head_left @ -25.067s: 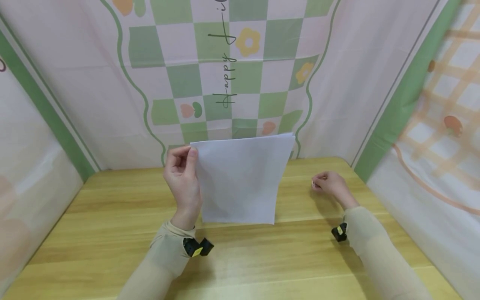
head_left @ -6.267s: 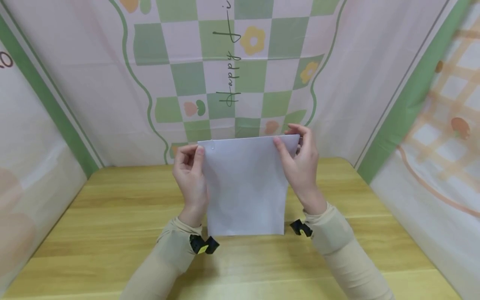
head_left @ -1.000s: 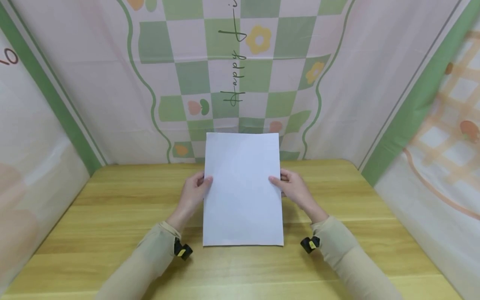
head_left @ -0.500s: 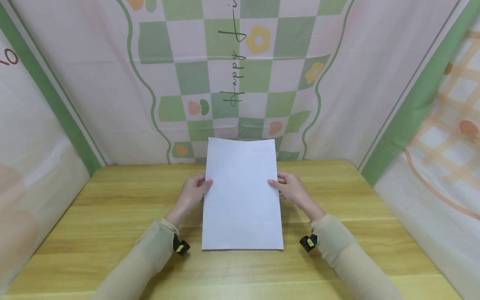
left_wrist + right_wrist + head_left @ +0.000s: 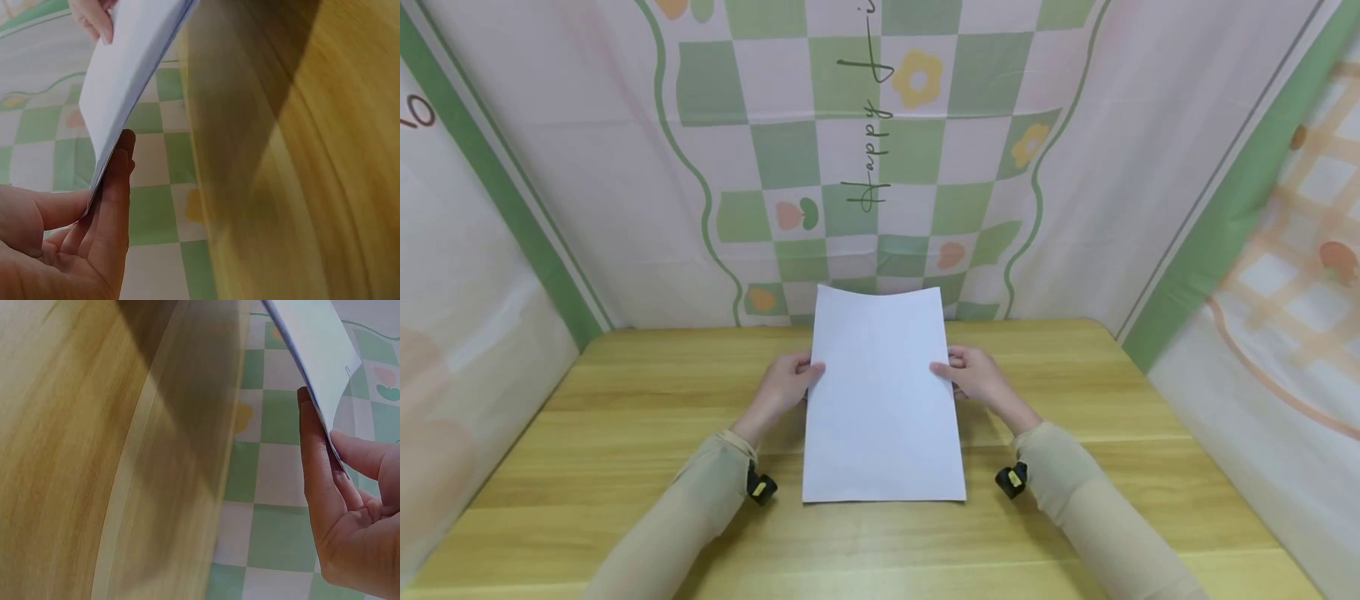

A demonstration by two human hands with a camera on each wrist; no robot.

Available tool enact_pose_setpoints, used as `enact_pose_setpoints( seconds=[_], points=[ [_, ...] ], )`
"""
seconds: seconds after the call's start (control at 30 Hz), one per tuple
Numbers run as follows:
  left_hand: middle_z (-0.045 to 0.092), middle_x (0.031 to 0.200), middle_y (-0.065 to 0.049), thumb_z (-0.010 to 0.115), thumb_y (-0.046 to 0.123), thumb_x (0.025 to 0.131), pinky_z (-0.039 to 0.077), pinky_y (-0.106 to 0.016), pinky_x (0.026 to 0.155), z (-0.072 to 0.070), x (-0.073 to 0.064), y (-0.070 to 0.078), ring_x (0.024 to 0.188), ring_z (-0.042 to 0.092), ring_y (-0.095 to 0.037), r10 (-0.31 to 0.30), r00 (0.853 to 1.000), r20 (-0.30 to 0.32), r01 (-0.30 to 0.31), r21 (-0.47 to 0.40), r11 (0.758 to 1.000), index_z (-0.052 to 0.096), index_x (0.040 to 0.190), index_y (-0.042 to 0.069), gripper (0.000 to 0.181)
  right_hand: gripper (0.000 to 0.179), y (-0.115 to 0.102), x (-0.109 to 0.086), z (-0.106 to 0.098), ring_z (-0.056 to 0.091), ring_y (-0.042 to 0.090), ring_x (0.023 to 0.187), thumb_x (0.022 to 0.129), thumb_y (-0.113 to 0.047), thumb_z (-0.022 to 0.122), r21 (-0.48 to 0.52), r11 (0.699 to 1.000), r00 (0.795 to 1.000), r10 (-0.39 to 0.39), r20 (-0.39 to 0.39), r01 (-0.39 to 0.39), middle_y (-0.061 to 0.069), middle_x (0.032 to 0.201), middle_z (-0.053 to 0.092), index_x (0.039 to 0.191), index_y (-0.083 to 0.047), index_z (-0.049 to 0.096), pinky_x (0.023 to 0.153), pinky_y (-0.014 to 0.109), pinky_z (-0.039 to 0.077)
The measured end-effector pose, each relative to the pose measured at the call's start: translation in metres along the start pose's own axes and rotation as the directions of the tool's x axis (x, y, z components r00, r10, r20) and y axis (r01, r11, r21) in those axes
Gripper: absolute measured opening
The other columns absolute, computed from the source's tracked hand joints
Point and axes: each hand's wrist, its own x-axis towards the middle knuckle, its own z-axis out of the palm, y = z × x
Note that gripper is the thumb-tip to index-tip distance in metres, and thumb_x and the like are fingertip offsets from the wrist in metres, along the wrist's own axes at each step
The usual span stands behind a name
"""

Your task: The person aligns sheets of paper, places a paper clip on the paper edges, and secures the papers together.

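White paper [image 5: 880, 417], seemingly a few sheets together, is held up facing me over the table in the head view, tilted back, its top edge sagging in the middle. My left hand [image 5: 784, 387] pinches its left edge, thumb on the near face and fingers behind. On the opposite edge, my right hand [image 5: 985, 382] pinches it the same way. The left wrist view shows the left thumb [image 5: 62, 209] pressed on the paper with the fingers beneath. A small paper clip [image 5: 348, 372] shows near a corner of the paper in the right wrist view.
The wooden table [image 5: 625, 433] spreads under both arms. Behind it hangs a cloth [image 5: 910, 150] with green checks and writing. More printed cloth [image 5: 1262, 333] encloses the right side, and a pale cloth [image 5: 467, 333] stands at the left.
Since a second ago the paper's top has tipped lower and bowed, and the hands have drawn slightly closer. Earlier the hands held the paper by its top corners; before that, only the left held it.
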Motion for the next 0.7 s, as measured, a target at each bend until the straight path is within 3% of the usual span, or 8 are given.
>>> enact_pose_setpoints(
  seconds=[0.17, 0.33, 0.43, 0.57, 0.7],
  points=[
    [0.069, 0.091, -0.013, 0.053, 0.022, 0.098, 0.054, -0.036, 0.065, 0.001, 0.004, -0.003, 0.071, 0.062, -0.017, -0.011, 1.000, 0.001, 0.011, 0.015, 1.000, 0.060, 0.122, 0.003, 0.032, 0.038, 0.001, 0.004, 0.001, 0.058, 0.015, 0.073, 0.095, -0.029, 0.057, -0.035, 0.999, 1.000, 0.005, 0.018, -0.004, 0.003, 0.075, 0.055, 0.124, -0.004, 0.056, 0.075, 0.041, 0.056],
    [0.069, 0.091, -0.012, 0.053, 0.023, 0.097, 0.054, -0.033, 0.065, 0.001, 0.007, -0.005, 0.071, 0.062, -0.017, -0.028, 1.000, -0.005, 0.028, 0.050, 0.998, 0.060, 0.123, 0.003, 0.033, 0.037, 0.002, 0.008, 0.002, 0.057, 0.017, 0.073, 0.096, -0.028, 0.056, -0.055, 0.998, 0.999, 0.016, 0.030, -0.015, 0.002, 0.072, 0.050, 0.123, -0.003, 0.055, 0.074, 0.039, 0.056],
    [0.068, 0.089, -0.012, 0.053, 0.023, 0.097, 0.054, -0.033, 0.067, 0.001, 0.009, -0.006, 0.071, 0.061, -0.018, -0.036, 0.999, -0.005, 0.036, 0.066, 0.997, 0.060, 0.123, 0.003, 0.034, 0.038, 0.002, 0.011, 0.003, 0.058, 0.017, 0.074, 0.096, -0.028, 0.056, -0.058, 0.998, 0.999, 0.026, 0.038, -0.024, 0.004, 0.076, 0.053, 0.124, -0.002, 0.055, 0.073, 0.038, 0.056],
    [0.066, 0.089, -0.012, 0.053, 0.022, 0.097, 0.053, -0.033, 0.067, 0.002, 0.013, -0.007, 0.071, 0.059, -0.017, -0.051, 0.999, -0.005, 0.051, 0.084, 0.995, 0.059, 0.123, 0.003, 0.033, 0.043, 0.003, 0.016, 0.004, 0.063, 0.017, 0.077, 0.096, -0.026, 0.057, -0.043, 0.998, 0.998, 0.042, 0.046, -0.040, 0.011, 0.094, 0.063, 0.130, -0.001, 0.051, 0.073, 0.036, 0.057],
    [0.064, 0.091, -0.012, 0.053, 0.021, 0.096, 0.052, -0.032, 0.063, 0.003, 0.016, -0.007, 0.068, 0.057, -0.017, -0.063, 0.998, -0.012, 0.064, 0.082, 0.995, 0.061, 0.120, 0.003, 0.031, 0.045, 0.005, 0.020, 0.006, 0.065, 0.018, 0.079, 0.096, -0.023, 0.057, -0.024, 0.998, 0.997, 0.056, 0.047, -0.054, 0.018, 0.110, 0.064, 0.132, 0.001, 0.049, 0.071, 0.033, 0.057]
  ],
)
